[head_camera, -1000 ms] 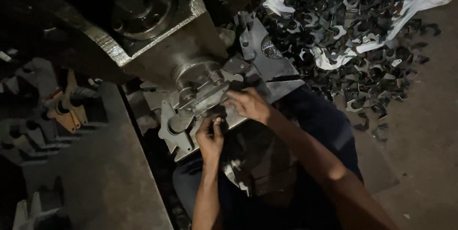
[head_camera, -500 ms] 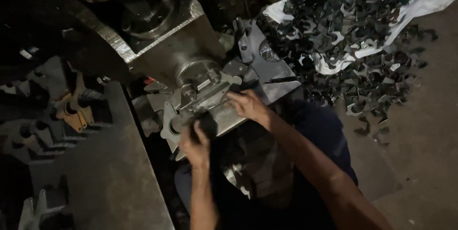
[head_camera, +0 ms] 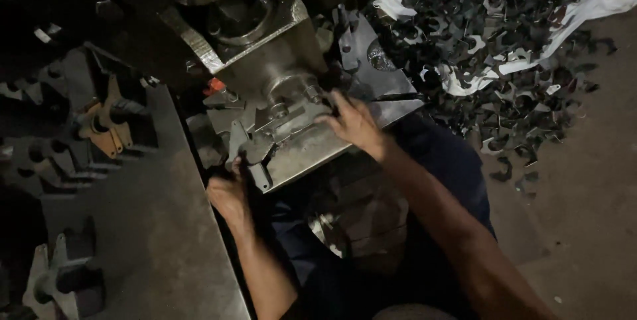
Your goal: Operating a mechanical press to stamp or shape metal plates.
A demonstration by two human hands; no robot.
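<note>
Dim workshop: left hand fingers pinching a flat grey metal blank (notched), right hand fingers spread.

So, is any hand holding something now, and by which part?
The left hand grips a flat metal piece by its lower end. The right hand rests on the die plate; whether it grips anything cannot be told.
</note>
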